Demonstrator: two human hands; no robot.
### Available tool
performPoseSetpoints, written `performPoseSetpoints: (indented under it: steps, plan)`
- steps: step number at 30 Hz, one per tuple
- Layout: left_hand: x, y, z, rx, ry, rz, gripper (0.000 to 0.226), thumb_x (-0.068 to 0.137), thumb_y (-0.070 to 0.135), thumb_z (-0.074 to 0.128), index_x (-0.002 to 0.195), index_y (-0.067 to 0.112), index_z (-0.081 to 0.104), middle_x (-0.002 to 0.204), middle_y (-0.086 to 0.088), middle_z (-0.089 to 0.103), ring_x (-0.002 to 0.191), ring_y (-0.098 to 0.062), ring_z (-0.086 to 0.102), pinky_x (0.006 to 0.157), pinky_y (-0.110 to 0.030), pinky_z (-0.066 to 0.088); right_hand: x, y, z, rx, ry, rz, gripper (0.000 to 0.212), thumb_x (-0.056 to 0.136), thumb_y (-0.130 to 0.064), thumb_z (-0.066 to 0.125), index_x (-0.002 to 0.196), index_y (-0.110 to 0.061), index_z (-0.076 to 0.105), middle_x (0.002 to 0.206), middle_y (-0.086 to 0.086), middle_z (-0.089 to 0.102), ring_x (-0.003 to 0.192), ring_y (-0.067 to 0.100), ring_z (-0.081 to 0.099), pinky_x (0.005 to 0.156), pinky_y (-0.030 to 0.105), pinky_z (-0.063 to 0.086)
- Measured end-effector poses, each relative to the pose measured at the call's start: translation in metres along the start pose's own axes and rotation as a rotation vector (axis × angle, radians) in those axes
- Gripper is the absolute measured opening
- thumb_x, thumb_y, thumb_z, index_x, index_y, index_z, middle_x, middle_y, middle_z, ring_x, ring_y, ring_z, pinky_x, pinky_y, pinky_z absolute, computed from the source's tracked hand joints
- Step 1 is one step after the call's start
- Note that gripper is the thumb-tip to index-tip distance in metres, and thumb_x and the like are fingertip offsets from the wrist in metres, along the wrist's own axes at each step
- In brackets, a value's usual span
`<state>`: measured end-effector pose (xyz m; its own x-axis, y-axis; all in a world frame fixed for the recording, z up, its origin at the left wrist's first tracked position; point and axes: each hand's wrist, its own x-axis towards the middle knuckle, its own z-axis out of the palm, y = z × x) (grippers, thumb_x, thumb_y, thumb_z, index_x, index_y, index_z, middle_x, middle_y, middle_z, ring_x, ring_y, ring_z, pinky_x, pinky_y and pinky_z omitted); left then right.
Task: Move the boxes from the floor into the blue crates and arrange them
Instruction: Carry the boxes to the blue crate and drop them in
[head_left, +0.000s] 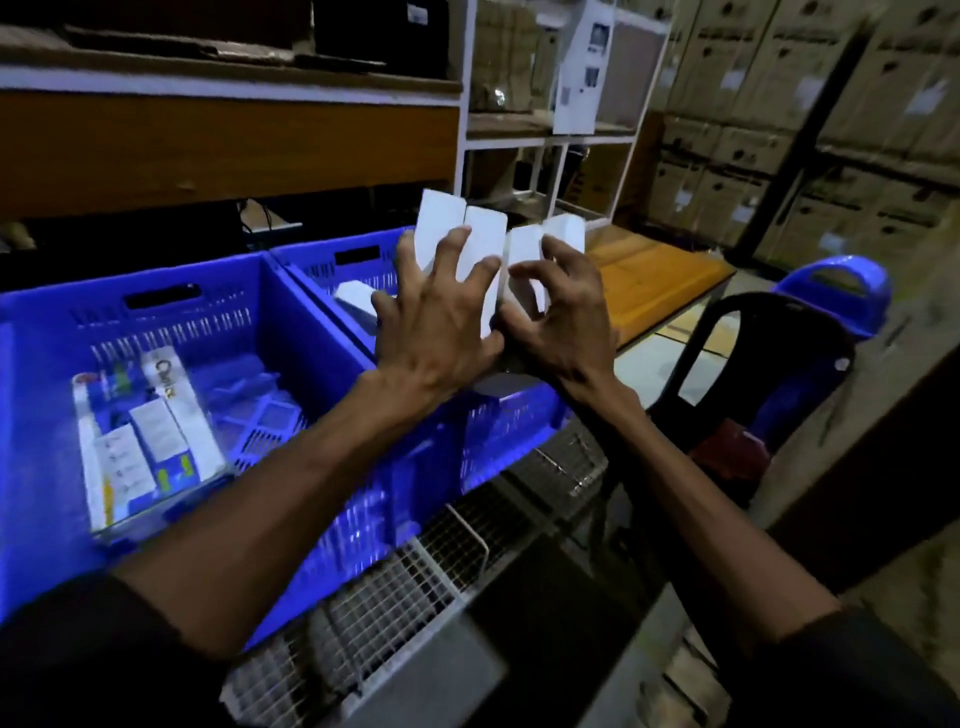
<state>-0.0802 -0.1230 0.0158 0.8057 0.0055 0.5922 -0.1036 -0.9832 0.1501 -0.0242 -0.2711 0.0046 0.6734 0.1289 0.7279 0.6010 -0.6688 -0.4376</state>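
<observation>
Several small white boxes (483, 244) are held upright in a row above the right blue crate (322, 260). My left hand (441, 327) grips the left boxes with spread fingers, and my right hand (561, 317) grips the right boxes (563, 231) beside them. One white box (356, 301) lies inside the right crate. The left blue crate (47, 364) holds a few printed boxes (145, 441) lying flat at its left side.
Both crates rest on a wire-mesh rack (415, 597). A dark chair (753, 374) and a blue plastic stool (836, 291) stand to the right. A wooden bench (649, 280) lies behind, shelves (228, 145) rise at the back, and stacked cardboard cartons (831, 130) line the right wall.
</observation>
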Motion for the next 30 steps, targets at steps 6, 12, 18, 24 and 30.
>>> performPoseSetpoints:
  steps: [6,12,18,24,30]
  plan:
    - [0.086,-0.069,0.047,-0.007,-0.124,0.027,0.071,0.077,0.046,0.068,0.143,0.033,0.047,0.162,-0.002,0.021,0.144,-0.042,0.018,0.09,-0.069,0.043,0.067,0.021,0.089,-0.032,-0.092,0.18,0.053,0.07,-0.052,0.057,0.11,-0.02,0.071,0.136,0.013,0.055,0.132,0.032,0.045,0.094,0.024,0.026]
    - [0.131,-0.125,0.082,-0.057,-0.196,0.093,0.06,0.085,0.046,0.066,0.14,0.026,0.054,0.162,-0.006,0.026,0.151,-0.036,0.011,0.106,-0.076,0.023,0.092,0.037,0.134,-0.028,-0.124,0.21,0.04,0.084,-0.037,0.059,0.116,-0.012,0.065,0.117,0.013,0.063,0.106,0.03,0.058,0.084,0.032,0.04]
    - [0.129,-0.116,0.094,-0.035,-0.137,0.14,0.045,0.088,0.037,0.059,0.126,0.016,0.066,0.146,-0.008,0.051,0.142,-0.035,0.035,0.107,-0.064,0.03,0.09,0.044,0.138,0.013,0.006,0.196,0.019,0.088,-0.028,0.056,0.094,-0.016,0.07,0.092,0.004,0.07,0.081,0.022,0.065,0.073,0.04,0.053]
    - [0.106,-0.078,0.084,0.001,-0.121,0.199,0.048,0.083,0.039,0.047,0.116,0.012,0.069,0.13,-0.01,0.063,0.129,-0.035,0.048,0.099,-0.057,0.041,0.072,0.045,0.106,-0.066,0.03,0.114,0.017,0.088,-0.026,0.053,0.087,-0.016,0.067,0.085,0.004,0.068,0.076,0.024,0.062,0.066,0.041,0.051]
    - [0.065,-0.04,0.062,0.036,-0.091,0.189,0.04,0.086,0.035,0.059,0.117,0.012,0.068,0.131,-0.009,0.063,0.127,-0.035,0.05,0.096,-0.053,0.043,0.034,0.039,0.061,-0.055,-0.034,0.032,0.019,0.086,-0.024,0.052,0.084,-0.014,0.069,0.08,0.007,0.068,0.072,0.028,0.062,0.063,0.043,0.05]
